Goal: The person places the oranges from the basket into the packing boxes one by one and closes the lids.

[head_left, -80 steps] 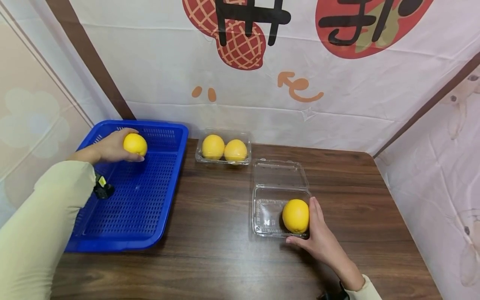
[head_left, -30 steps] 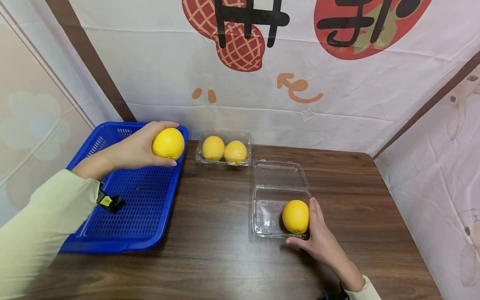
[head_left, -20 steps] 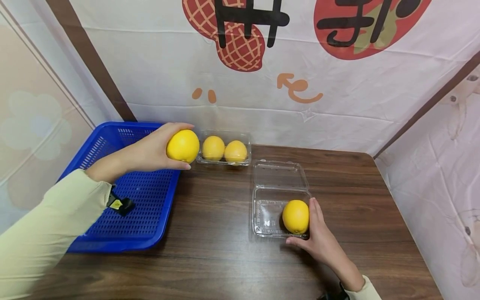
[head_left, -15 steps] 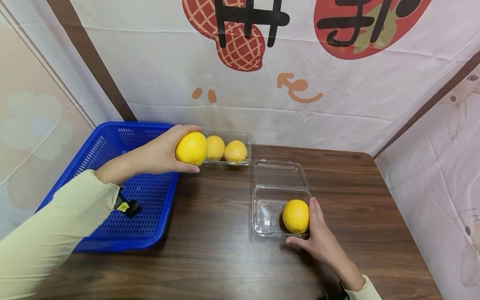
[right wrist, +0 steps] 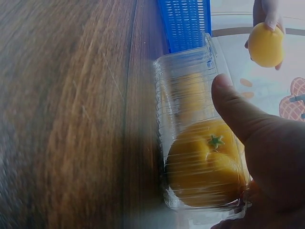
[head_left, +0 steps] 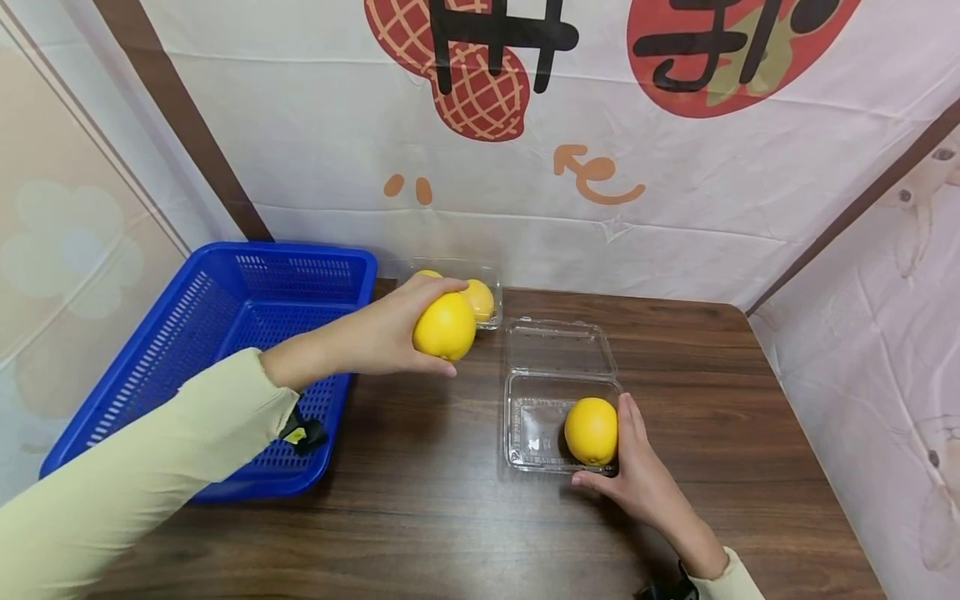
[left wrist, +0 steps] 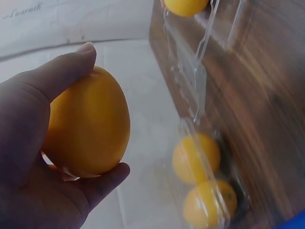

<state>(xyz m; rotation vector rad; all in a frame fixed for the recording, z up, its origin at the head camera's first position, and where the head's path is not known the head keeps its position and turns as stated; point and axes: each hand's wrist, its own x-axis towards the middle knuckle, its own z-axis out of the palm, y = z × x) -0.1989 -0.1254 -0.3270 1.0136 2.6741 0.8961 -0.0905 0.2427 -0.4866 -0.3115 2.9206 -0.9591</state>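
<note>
My left hand [head_left: 382, 329] holds a yellow-orange orange [head_left: 445, 326] between thumb and fingers, up above the table just right of the blue basket. In the left wrist view the held orange [left wrist: 90, 124] is seen close up. My right hand [head_left: 645, 467] rests at the front right corner of a clear plastic clamshell box [head_left: 536, 429], fingers straight along its side and thumb at the front wall. The lid [head_left: 561, 350] lies folded back. One orange [head_left: 592, 431] sits in the right half of this box; in the right wrist view its green star-shaped stem mark [right wrist: 216, 140] shows through the plastic.
A closed clear box [head_left: 491, 321] with two oranges stands at the back by the wall cloth, partly hidden by my left hand. The blue perforated basket [head_left: 352, 292] is at the left, under my left forearm. All rest on a brown wooden table [head_left: 450, 517].
My left hand has lifted the orange out over the basket's rim and carried it rightwards, now overlapping the closed box. My right hand and the open box have stayed put.
</note>
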